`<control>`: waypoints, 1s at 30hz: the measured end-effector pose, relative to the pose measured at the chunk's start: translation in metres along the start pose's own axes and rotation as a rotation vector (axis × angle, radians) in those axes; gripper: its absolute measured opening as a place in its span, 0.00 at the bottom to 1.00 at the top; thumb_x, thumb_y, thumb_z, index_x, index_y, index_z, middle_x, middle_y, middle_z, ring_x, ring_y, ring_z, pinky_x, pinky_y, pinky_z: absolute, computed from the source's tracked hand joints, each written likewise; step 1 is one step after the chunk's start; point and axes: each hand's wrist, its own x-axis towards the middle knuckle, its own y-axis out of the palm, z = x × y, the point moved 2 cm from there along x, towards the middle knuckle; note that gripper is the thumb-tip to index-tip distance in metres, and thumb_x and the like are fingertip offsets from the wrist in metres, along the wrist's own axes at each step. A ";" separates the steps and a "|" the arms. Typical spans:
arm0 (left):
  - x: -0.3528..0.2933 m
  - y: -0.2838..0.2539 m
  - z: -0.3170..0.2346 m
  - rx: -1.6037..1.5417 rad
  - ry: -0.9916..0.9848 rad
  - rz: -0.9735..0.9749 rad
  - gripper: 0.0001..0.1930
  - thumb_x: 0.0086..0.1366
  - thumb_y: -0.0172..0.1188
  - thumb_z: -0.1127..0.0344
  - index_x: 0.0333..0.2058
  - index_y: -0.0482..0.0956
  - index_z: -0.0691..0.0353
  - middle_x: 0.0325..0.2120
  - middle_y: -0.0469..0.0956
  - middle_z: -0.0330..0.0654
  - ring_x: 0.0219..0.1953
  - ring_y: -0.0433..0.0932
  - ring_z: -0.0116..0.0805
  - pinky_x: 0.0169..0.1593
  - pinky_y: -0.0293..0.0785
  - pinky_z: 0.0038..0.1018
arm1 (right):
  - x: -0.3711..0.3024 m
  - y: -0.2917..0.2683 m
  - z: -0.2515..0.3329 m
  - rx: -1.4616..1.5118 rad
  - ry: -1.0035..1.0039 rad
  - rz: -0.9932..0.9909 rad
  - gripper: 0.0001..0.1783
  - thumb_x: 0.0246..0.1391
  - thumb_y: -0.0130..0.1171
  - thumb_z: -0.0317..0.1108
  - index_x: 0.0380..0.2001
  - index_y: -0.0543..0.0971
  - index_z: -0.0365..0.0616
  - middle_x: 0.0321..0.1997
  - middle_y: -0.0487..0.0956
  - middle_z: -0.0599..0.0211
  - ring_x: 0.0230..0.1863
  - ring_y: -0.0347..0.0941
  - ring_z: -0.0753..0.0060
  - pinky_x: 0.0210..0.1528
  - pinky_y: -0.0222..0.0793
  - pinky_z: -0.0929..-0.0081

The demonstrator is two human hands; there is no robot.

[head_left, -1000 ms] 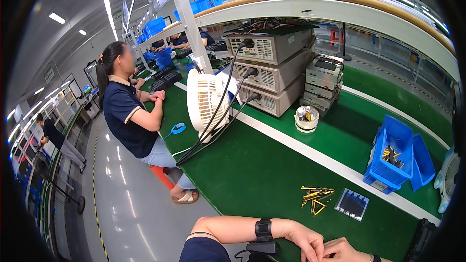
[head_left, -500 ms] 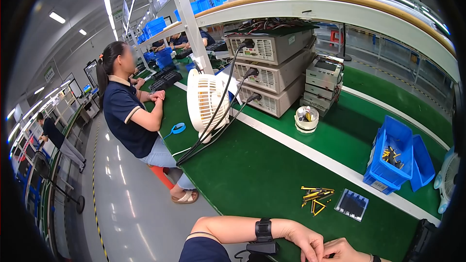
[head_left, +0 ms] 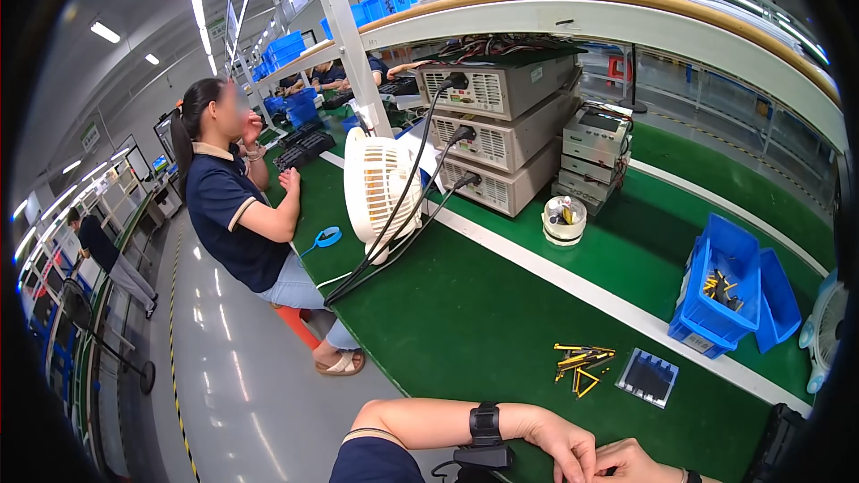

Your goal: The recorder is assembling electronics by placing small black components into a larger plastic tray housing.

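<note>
- Open blue plastic bin (head_left: 720,291) on the green bench mat (head_left: 483,322): yellow-tipped metal parts lie inside.
- Round white tub (head_left: 564,219) by the grey power units: small mixed bits.
- Loose yellow-and-black clips (head_left: 580,365) beside a dark flat slotted tray (head_left: 648,377), well beyond the hands.
- Left hand (head_left: 565,444) and right hand (head_left: 637,465) touch at the bottom edge, fingers curled together; what they pinch cannot be told.

Green bench (head_left: 483,322) bears yellow clips (head_left: 580,365), blue bins (head_left: 727,291), fan (head_left: 380,183).

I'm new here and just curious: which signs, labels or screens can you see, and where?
Hanging sign: far left, overhead, small green and white rectangle.
Screen: behind the seated person, small, glowing blue.
Bin label: front of the blue bin, right, pale strip.
Pale stickers: side of the top grey unit.
</note>
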 end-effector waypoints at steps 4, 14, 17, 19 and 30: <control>0.004 0.001 -0.001 0.015 -0.004 0.021 0.17 0.65 0.54 0.59 0.47 0.78 0.63 0.45 0.78 0.39 0.45 0.77 0.26 0.46 0.71 0.21 | -0.004 0.002 0.005 -0.011 0.018 -0.026 0.06 0.48 0.62 0.32 0.22 0.81 0.42 0.22 0.80 0.63 0.25 0.78 0.64 0.30 0.70 0.73; -0.004 0.001 -0.008 0.039 0.038 0.046 0.18 0.61 0.60 0.65 0.49 0.76 0.66 0.43 0.78 0.43 0.44 0.76 0.28 0.43 0.75 0.23 | 0.001 0.000 -0.008 -0.036 -0.068 0.034 0.10 0.48 0.63 0.36 0.22 0.79 0.41 0.18 0.74 0.66 0.19 0.70 0.67 0.22 0.64 0.71; -0.004 0.000 -0.013 0.038 -0.037 0.070 0.20 0.60 0.60 0.66 0.51 0.74 0.63 0.47 0.76 0.42 0.47 0.75 0.30 0.50 0.73 0.26 | -0.003 0.004 -0.009 -0.010 -0.073 -0.007 0.09 0.49 0.63 0.36 0.22 0.79 0.42 0.18 0.74 0.67 0.19 0.69 0.69 0.21 0.63 0.72; -0.005 -0.002 -0.008 0.029 -0.042 0.073 0.21 0.59 0.61 0.65 0.52 0.74 0.62 0.48 0.76 0.41 0.48 0.74 0.30 0.52 0.71 0.28 | -0.001 0.004 -0.007 0.027 -0.055 -0.037 0.09 0.49 0.62 0.35 0.21 0.79 0.42 0.17 0.74 0.68 0.18 0.68 0.71 0.21 0.63 0.72; -0.052 -0.040 -0.054 1.069 0.112 -1.402 0.18 0.53 0.67 0.62 0.41 0.79 0.65 0.40 0.76 0.46 0.43 0.73 0.35 0.46 0.70 0.30 | -0.001 -0.032 0.001 -0.503 -0.118 -0.742 0.12 0.44 0.68 0.39 0.28 0.79 0.45 0.29 0.75 0.66 0.33 0.71 0.65 0.35 0.66 0.69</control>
